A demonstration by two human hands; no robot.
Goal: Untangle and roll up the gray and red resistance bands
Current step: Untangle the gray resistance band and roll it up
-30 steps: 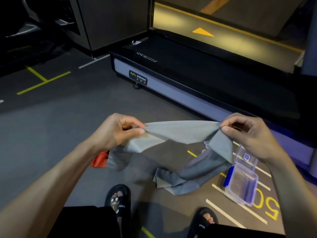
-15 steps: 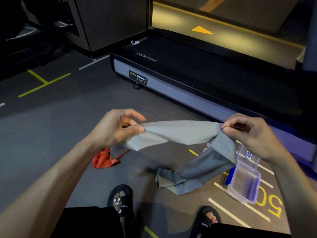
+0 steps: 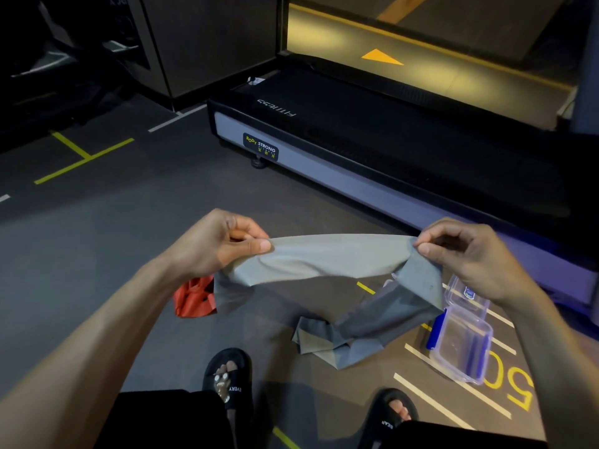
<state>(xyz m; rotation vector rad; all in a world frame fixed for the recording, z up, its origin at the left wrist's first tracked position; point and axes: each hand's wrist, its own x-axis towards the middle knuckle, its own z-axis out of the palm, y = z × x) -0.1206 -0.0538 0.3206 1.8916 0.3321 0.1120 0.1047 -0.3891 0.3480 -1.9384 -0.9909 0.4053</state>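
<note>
The left hand (image 3: 217, 246) and the right hand (image 3: 470, 254) hold the gray resistance band (image 3: 337, 257) up between them, above the floor (image 3: 97, 238). Each hand pinches one top corner with thumb and fingers curled tight on it. The band is stretched flat across the middle — its long end hangs down from the right hand and lies folded on the floor. The red resistance band (image 3: 194, 298) sits crumpled on the floor, just under the left wrist. A clear plastic box (image 3: 463, 348) with blue clips lies open by the gray band's loose end. Two black slippers (image 3: 228, 377) show below.
</note>
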